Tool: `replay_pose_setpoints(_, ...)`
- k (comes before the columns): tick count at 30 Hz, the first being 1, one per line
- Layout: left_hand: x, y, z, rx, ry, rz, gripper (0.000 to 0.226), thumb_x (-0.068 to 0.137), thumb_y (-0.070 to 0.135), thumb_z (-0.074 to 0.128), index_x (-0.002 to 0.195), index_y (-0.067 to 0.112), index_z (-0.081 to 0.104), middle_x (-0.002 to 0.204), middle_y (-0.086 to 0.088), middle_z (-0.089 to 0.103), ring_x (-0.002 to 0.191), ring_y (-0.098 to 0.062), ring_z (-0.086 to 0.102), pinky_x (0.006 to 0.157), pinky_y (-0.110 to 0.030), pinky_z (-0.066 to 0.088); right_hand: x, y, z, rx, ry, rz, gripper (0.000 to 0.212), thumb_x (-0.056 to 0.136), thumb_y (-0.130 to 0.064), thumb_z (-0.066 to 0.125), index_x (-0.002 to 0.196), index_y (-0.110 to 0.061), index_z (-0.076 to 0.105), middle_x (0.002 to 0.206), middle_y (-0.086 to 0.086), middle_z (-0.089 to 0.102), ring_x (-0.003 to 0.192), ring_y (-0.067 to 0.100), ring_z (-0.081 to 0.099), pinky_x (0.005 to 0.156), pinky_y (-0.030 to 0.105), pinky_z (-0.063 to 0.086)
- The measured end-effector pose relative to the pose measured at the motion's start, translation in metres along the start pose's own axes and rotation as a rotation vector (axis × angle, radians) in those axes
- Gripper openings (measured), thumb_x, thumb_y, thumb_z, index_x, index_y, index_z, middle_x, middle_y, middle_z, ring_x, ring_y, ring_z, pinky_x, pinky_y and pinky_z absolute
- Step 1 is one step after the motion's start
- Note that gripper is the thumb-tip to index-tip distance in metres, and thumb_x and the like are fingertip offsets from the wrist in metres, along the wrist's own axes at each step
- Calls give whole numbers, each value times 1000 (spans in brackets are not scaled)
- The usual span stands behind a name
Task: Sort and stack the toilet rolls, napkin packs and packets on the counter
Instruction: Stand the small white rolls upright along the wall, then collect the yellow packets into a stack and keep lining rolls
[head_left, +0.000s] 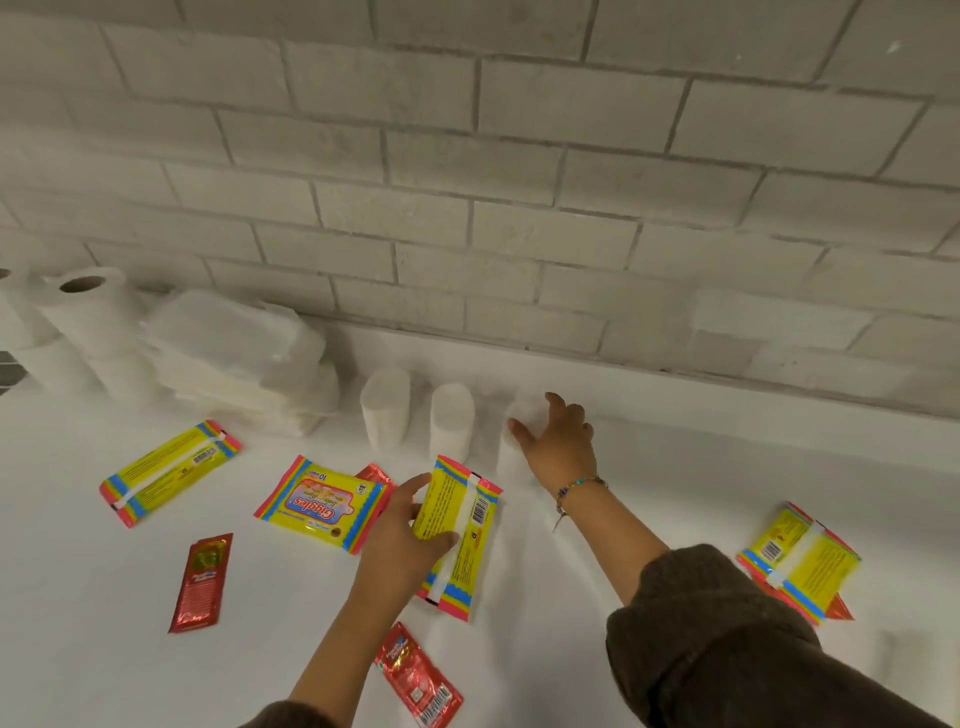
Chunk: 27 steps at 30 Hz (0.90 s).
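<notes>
The left hand (410, 540) is gripping a yellow packet (460, 535) for sorting while the right hand (558, 441), fingers spread, is reaching onto a white roll (522, 415) on the tabletop (675, 467).

Dark brown sleeves (727, 623); a seemingly beaded bracelet (579, 488) circles the right wrist.

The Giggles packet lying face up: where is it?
The Giggles packet lies on the counter, left of the left hand, overlapping a red sachet.
</notes>
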<state>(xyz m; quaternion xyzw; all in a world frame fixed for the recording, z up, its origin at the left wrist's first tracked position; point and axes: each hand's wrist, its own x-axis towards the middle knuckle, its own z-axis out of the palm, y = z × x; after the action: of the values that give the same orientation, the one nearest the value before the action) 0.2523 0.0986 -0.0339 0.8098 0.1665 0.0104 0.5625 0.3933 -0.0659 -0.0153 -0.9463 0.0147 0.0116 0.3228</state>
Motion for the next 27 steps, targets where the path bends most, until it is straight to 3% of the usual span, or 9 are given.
replay_pose_setpoints(2, 1, 3, 6, -2, -45, 21, 57, 71, 7, 78, 110, 35, 46, 89, 10, 63, 83, -5, 64, 70, -28, 56, -14, 15, -13, -3, 48, -25, 66, 85, -49, 55, 138, -17, 33, 135, 14, 37, 119, 35, 39, 90, 41, 45)
replay_pose_setpoints(4, 2, 7, 14, 3, -100, 49, 55, 71, 8, 78, 100, 40, 44, 88, 14, 64, 81, -3, 65, 69, -25, 56, -29, 33, -26, -19, 85, -45, 60, 86, -42, 58, 136, -14, 38, 135, 14, 40, 119, 34, 40, 89, 38, 45)
replay_pose_setpoints(10, -2, 27, 55, 54, -284, 113, 53, 70, 17, 80, 109, 33, 47, 99, 8, 66, 88, -1, 64, 67, -14, 49, -70, 94, -67, -23, 179, 8, 46, 86, -29, 60, 128, -14, 47, 118, 12, 57, 111, 29, 47, 86, 33, 42)
replay_pose_setpoints(15, 2, 44, 95, 165, -381, 180, 48, 68, 22, 81, 95, 40, 46, 100, 10, 67, 90, -6, 65, 70, -15, 47, -90, 135, -100, -3, 243, 93, 47, 84, -29, 61, 126, -18, 45, 101, 5, 63, 100, 25, 52, 77, 36, 48)
replay_pose_setpoints(19, 10, 56, 138, 301, -485, 213, 51, 65, 23, 82, 102, 35, 49, 98, 10, 65, 92, -9, 64, 70, -17, 46, -105, 175, -122, -5, 268, 149, 45, 83, -27, 63, 124, -17, 47, 91, -1, 58, 96, 25, 55, 76, 33, 45)
replay_pose_setpoints(23, 31, 64, 176, 393, -583, 234, 50, 62, 18, 84, 95, 33, 50, 100, 4, 67, 90, -16, 65, 77, -28, 48, -115, 209, -140, -14, 278, 188, 42, 82, -27, 63, 121, -20, 47, 96, 0, 61, 94, 26, 56, 77, 35, 45)
replay_pose_setpoints(27, 64, 77, 206, 504, -590, 308, 51, 63, 15, 82, 96, 31, 48, 102, 1, 63, 92, -22, 63, 77, -28, 46, -117, 236, -155, -42, 255, 198, 45, 83, -27, 62, 124, -18, 46, 99, 3, 63, 97, 28, 54, 81, 38, 43)
